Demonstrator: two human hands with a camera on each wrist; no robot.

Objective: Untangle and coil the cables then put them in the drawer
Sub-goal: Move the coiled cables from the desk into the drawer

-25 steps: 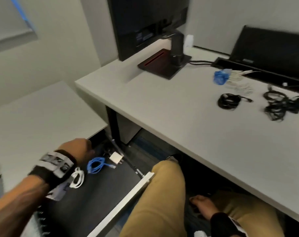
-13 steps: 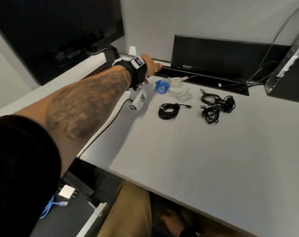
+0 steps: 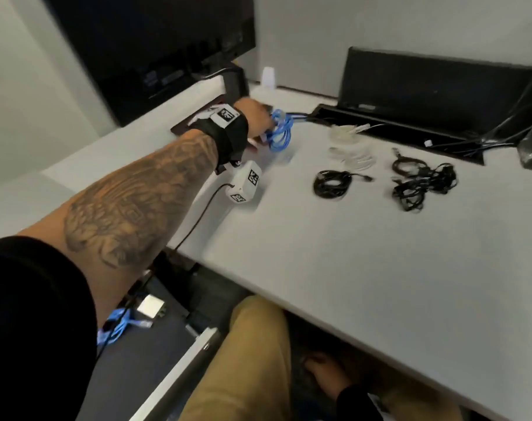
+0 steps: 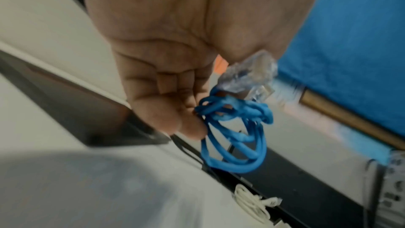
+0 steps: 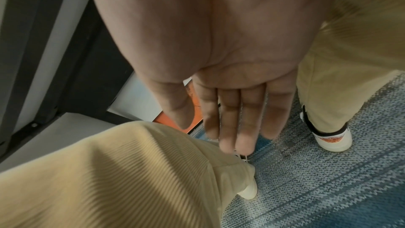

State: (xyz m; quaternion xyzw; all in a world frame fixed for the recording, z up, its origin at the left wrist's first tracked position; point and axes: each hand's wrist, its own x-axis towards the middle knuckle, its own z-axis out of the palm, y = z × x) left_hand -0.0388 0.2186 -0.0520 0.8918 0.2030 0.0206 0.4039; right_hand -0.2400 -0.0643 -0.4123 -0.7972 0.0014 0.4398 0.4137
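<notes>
Reaching far across the desk [image 3: 365, 268], left hand [image 3: 257, 117] is pinching the blue coil [image 3: 281, 132]; drawer [image 3: 155, 360] is lying near-left, right hand [image 5: 219, 75] hanging slack and holding nothing.

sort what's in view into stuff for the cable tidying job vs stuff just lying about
For the job:
- blue cable, gripped by the left hand
- white cables
- black cables
- coiled black cable
- drawer, open, with a blue cable in it

Lying about:
- monitor
- white plug in the drawer
- right hand, idle
</notes>
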